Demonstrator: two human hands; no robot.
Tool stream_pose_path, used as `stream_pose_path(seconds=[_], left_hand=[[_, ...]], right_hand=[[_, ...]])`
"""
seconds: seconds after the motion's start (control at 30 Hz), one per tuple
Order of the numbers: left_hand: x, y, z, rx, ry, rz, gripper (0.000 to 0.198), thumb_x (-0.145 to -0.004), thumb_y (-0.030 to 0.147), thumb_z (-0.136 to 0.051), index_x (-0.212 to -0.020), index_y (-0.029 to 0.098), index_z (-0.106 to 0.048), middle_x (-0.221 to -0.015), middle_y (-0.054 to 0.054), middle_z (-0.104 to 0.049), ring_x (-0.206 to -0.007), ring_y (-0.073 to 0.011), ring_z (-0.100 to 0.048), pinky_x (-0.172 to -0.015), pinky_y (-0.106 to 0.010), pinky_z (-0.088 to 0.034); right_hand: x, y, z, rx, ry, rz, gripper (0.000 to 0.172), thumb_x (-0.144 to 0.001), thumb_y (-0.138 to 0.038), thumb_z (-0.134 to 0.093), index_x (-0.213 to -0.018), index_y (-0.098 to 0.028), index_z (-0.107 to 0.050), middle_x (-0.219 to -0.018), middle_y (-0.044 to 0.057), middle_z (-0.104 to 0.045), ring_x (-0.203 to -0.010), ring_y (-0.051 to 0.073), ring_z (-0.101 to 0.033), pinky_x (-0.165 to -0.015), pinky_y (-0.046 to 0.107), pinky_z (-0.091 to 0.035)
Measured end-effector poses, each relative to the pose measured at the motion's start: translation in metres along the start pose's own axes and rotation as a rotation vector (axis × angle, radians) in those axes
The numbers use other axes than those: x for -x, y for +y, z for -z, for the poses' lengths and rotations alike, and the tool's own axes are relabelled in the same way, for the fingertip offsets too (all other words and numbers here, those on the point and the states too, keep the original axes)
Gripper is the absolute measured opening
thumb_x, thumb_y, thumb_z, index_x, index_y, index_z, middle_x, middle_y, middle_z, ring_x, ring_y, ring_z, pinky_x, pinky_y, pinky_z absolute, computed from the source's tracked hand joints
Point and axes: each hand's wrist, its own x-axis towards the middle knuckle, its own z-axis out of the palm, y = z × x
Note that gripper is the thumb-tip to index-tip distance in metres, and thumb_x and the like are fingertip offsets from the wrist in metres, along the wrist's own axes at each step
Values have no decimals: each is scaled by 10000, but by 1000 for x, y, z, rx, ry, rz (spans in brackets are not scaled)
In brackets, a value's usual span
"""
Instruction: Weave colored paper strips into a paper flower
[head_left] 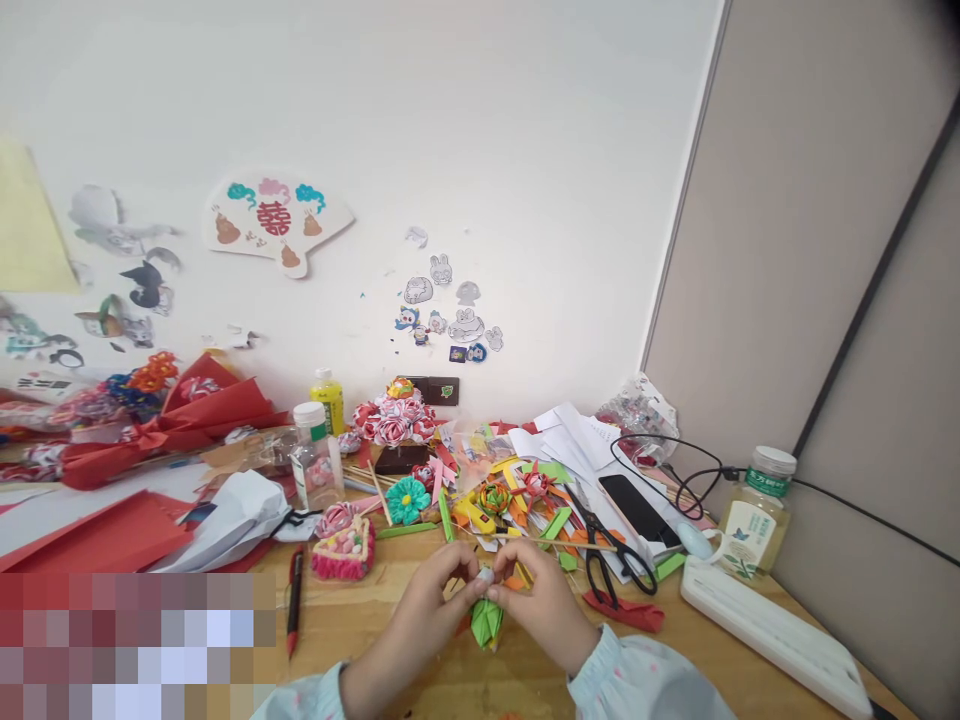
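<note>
Low centre of frame: green folded paper piece (pixel 486 622), pinched at its pale top by left hand (pixel 433 592) and right hand (pixel 538 596), both closed on it, just above the desk (pixel 360 625). Seemingly mid-shaping; calls for fine, steady fingertip work. Scissors (pixel 611 562) just right, red pen (pixel 294 600) left.

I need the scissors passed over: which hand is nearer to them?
Right. The right hand is just left of the scissors; the left hand is farther left. Both pinch green folded paper.
</note>
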Motion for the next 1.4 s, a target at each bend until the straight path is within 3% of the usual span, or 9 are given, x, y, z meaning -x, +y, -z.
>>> stream_pose_path(seconds=[0.23,0.57,0.73,1.07,1.27,1.4], left_hand=[[-3,-10,-2,115,-155,152,186,-690,318,-627,-653,154,-547,-610,15,-532,-584,-139,-489,-547,-235,-374],[1,-7,-5,-245,-128,101,100,-737,208,-533,-650,166,-561,-659,-7,-595,-644,-165,-538,-593,-239,-393],[1,-4,-2,-319,-142,83,90,-728,156,-502,-662,158,-563,-681,-19,-615,-658,-166,-551,-614,-241,-403],[-1,-9,0,-293,-133,88,121,-670,121,-503,-637,161,-611,-659,-15,-619,-654,-163,-537,-626,-252,-392],[-8,-19,1,-145,-244,172,127,-668,245,-577,-696,126,-614,-613,0,-604,-571,-128,-530,-544,-221,-416],[-9,-23,0,-117,-233,200,129,-658,258,-598,-668,129,-602,-585,25,-567,-545,-104,-490,-514,-204,-382]], right_hand=[[-2,8,-2,-220,-140,-151,137,-592,-97,-603,-655,-170,-507,-648,-30,-537,-632,142,-515,-610,248,-398],[-1,13,-7,-79,-104,-170,148,-596,-67,-573,-604,-172,-469,-610,-40,-499,-611,137,-487,-581,235,-366],[0,16,-7,-38,-128,-140,133,-639,-75,-584,-608,-167,-492,-634,-24,-535,-640,146,-517,-597,233,-379],[1,9,-8,252,-67,-11,238,-623,20,-610,-535,-154,-472,-597,-30,-505,-618,125,-484,-561,210,-317],[1,14,-7,234,-83,-25,169,-674,-26,-625,-602,-154,-542,-642,-16,-561,-661,135,-520,-601,218,-349],[0,13,-7,206,-86,-80,168,-650,-22,-632,-589,-152,-544,-634,-17,-561,-644,132,-521,-585,212,-359]])
